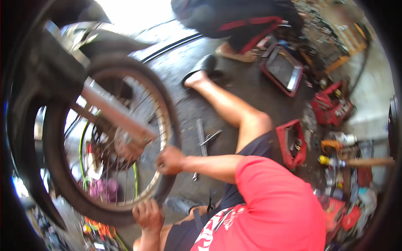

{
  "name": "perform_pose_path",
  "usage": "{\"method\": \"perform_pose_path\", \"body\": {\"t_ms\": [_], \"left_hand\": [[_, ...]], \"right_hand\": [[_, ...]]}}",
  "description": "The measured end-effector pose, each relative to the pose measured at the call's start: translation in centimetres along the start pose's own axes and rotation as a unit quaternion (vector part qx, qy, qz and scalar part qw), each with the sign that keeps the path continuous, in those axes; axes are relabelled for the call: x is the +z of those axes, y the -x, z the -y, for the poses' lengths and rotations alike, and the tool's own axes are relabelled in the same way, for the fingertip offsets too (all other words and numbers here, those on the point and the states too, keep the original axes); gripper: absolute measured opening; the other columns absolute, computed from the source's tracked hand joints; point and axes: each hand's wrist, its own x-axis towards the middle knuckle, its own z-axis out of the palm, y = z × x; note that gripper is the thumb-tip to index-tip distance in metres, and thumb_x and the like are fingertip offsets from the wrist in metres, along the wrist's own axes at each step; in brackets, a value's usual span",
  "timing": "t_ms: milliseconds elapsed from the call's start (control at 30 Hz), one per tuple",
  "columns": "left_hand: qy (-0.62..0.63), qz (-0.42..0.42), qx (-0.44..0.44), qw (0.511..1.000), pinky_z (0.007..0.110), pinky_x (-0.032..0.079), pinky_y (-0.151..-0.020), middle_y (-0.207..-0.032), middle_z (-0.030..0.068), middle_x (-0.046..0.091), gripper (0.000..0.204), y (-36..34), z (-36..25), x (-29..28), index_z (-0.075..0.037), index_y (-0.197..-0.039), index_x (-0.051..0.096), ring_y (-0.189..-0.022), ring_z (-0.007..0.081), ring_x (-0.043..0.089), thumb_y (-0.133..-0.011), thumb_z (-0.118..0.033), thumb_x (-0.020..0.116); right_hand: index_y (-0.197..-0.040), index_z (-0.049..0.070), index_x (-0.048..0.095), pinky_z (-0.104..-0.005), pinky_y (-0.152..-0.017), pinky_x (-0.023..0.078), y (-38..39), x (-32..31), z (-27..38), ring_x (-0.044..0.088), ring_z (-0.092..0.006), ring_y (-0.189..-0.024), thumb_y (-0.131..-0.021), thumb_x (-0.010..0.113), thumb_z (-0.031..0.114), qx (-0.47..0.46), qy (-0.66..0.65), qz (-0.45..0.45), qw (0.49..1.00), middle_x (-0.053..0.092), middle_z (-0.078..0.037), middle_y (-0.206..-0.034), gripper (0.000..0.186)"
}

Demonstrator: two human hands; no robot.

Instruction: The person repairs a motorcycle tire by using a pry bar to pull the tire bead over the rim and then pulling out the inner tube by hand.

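A motorcycle front wheel stands at the left, its black tyre (pixel 171 113) around a spoked rim (pixel 161 125). My right hand (pixel 170 160) is closed on the wheel's near side, at the tyre and rim edge. Lower down, my left hand (pixel 149 215) curls over the same tyre, knuckles up. Between them runs a smooth, grey-looking stretch of rubber. The silver fork leg (pixel 119 111) reaches down to the hub (pixel 127 146). A yellow-green line (pixel 81 154) shows behind the spokes. Blur hides exactly how the fingertips sit.
On the floor beside my leg lie crossed wrenches (pixel 202 136). Another person (pixel 247 25) in dark clothes crouches at the top. To the right are a red-rimmed tray (pixel 289 85), red open containers (pixel 291 144), a wooden-handled tool (pixel 368 161) and scattered parts. Purple cloth (pixel 104 190) lies behind the wheel.
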Motion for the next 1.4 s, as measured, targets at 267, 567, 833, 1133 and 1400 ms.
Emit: {"method": "perform_pose_path", "body": {"t_ms": [267,567,833,1133,1400], "left_hand": [[0.044,0.016,-0.017,0.999,0.046,0.039,-0.089,-0.09,0.0099,0.064,0.039,-0.5,-0.7,-1.9,-0.007,-0.089,0.065,-0.097,0.0293,0.059,-0.067,-0.034,0.081],[0.15,-0.162,0.116,0.968,0.046,0.048,-0.1,-0.115,0.0122,0.067,0.024,0.7,1.4,-4.9,-0.012,-0.107,0.073,-0.116,0.0351,0.06,-0.086,-0.022,0.076],[0.099,-0.376,0.001,0.921,0.054,0.047,-0.099,-0.114,0.0124,0.067,0.021,-1.0,2.8,-12.0,-0.007,-0.105,0.07,-0.11,0.0341,0.06,-0.086,-0.015,0.076],[0.186,-0.399,-0.232,0.867,0.05,0.046,-0.102,-0.111,0.0166,0.067,0.039,-3.0,1.6,-12.0,-0.001,-0.115,0.066,-0.107,0.0386,0.061,-0.087,-0.024,0.078],[-0.071,-0.52,-0.275,0.806,0.049,0.049,-0.097,-0.124,0.0216,0.064,0.084,-1.3,7.6,-1.3,0.006,-0.132,0.055,-0.112,0.0395,0.06,-0.075,-0.046,0.087]], "right_hand": [[-0.1,0.002,0.063,-0.0472,-0.091,0.048,5.9,-1.4,-0.3,0.056,-0.0425,-0.101,-0.078,0.072,0.014,-0.052,-0.046,-0.143,0.987,0.056,-0.022,-0.111,0.026],[-0.12,0.006,0.067,-0.0412,-0.091,0.054,5.4,-24.3,-7.5,0.069,-0.0321,-0.102,-0.078,0.072,0.015,0.175,-0.048,-0.381,0.907,0.071,-0.02,-0.108,0.043],[-0.151,-0.004,0.037,-0.0404,-0.073,0.057,19.7,-41.6,-27.7,0.073,-0.0302,-0.081,-0.078,0.062,0.009,0.673,0.058,-0.18,0.715,0.074,-0.021,-0.097,0.078],[-0.112,0.005,0.073,-0.0386,-0.091,0.054,12.5,-34.0,-18.1,0.068,-0.0282,-0.106,-0.084,0.07,0.025,0.399,-0.072,-0.311,0.86,0.071,-0.018,-0.114,0.034],[-0.128,0.006,0.06,-0.0444,-0.098,0.05,6.7,-9.9,-4.3,0.064,-0.0387,-0.113,-0.088,0.069,0.039,0.265,-0.133,0.048,0.954,0.066,-0.022,-0.121,0.052]]}}
